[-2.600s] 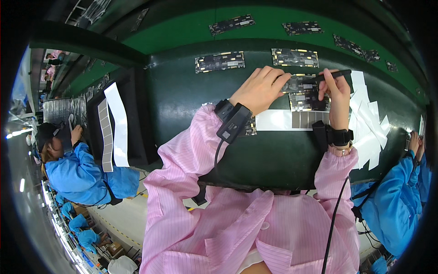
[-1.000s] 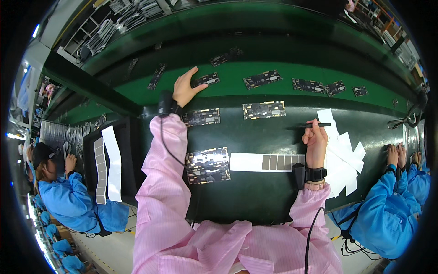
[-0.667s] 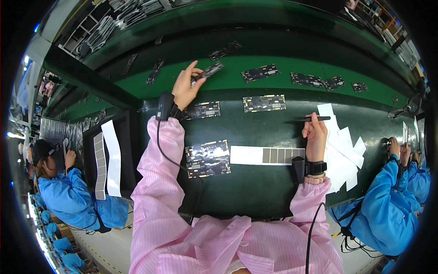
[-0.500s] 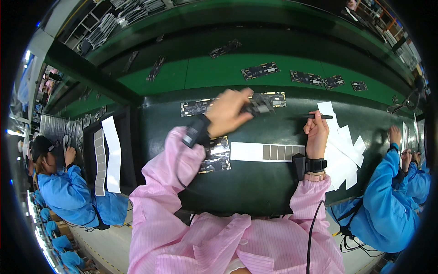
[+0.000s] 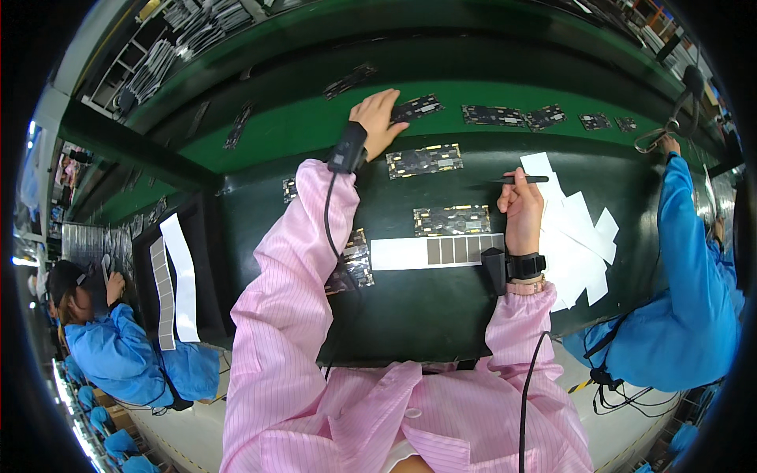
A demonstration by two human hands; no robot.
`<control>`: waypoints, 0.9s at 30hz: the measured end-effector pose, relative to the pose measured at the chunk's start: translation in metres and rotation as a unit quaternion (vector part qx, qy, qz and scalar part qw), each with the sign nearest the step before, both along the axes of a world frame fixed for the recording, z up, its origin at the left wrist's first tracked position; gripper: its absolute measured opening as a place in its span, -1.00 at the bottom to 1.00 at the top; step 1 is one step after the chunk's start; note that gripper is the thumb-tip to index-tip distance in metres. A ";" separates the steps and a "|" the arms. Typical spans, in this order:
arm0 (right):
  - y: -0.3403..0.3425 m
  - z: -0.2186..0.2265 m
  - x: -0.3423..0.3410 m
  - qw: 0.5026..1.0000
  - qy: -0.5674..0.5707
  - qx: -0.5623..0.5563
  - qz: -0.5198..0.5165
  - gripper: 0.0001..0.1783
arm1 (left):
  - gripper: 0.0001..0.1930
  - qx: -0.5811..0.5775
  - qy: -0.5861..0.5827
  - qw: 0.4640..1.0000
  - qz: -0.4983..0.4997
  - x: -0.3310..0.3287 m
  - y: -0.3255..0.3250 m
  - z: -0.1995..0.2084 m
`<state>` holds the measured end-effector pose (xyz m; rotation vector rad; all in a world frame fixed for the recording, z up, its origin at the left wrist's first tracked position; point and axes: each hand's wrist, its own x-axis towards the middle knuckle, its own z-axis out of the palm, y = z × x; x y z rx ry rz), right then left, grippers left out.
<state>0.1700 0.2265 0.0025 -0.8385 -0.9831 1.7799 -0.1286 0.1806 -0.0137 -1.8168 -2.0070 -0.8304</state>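
Note:
My left hand (image 5: 377, 120) reaches over the green belt. Its fingers and thumb are spread at the left end of a dark circuit board (image 5: 419, 108); whether they touch it I cannot tell. Held in my right hand (image 5: 520, 217) are slim black tweezers (image 5: 538, 179), their tip pointing left above the bench. Beside that wrist lies a white strip with grey rectangular stickers (image 5: 398, 254), partly covered by the wrist device. A circuit board (image 5: 452, 221) rests just beyond the strip, and another board (image 5: 426, 161) lies farther back. More boards (image 5: 359, 260) sit partly hidden under my left sleeve.
White backing sheets (image 5: 579, 229) are heaped right of my right hand. Several more boards (image 5: 493, 116) lie along the green belt (image 5: 300, 130). A black tray (image 5: 209, 268) with sticker strips stands at left. Co-workers in blue (image 5: 670, 315) sit on both sides.
My left hand has let go of a board, which now lies beyond the sticker strip, and has moved away to the belt. My right hand still holds the tweezers. The view has shifted slightly.

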 end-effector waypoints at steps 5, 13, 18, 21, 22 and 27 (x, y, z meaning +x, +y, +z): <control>0.001 -0.001 -0.001 1.000 -0.012 -0.001 0.010 -0.71 | -0.49 -0.030 -0.051 0.998 -0.034 -0.021 0.003 -0.004; 0.004 -0.004 0.003 1.000 0.013 0.003 0.001 -0.72 | -0.51 -0.089 -0.278 0.953 -0.086 0.044 -0.064 0.054; 0.012 -0.012 0.011 0.996 0.085 -0.027 0.011 -0.72 | -0.56 -0.160 -0.237 0.949 -0.131 0.099 -0.094 0.028; 0.007 -0.008 0.008 0.998 0.065 -0.014 0.015 -0.71 | -0.56 -0.121 -0.176 0.973 -0.084 0.104 -0.093 0.023; 0.004 -0.004 0.007 0.999 0.052 -0.010 0.014 -0.71 | -0.55 -0.111 -0.158 0.978 -0.082 0.103 -0.089 0.021; -0.027 0.010 0.012 0.993 -0.080 0.077 0.033 -0.75 | -0.54 -0.092 -0.125 0.983 -0.099 0.113 -0.108 0.022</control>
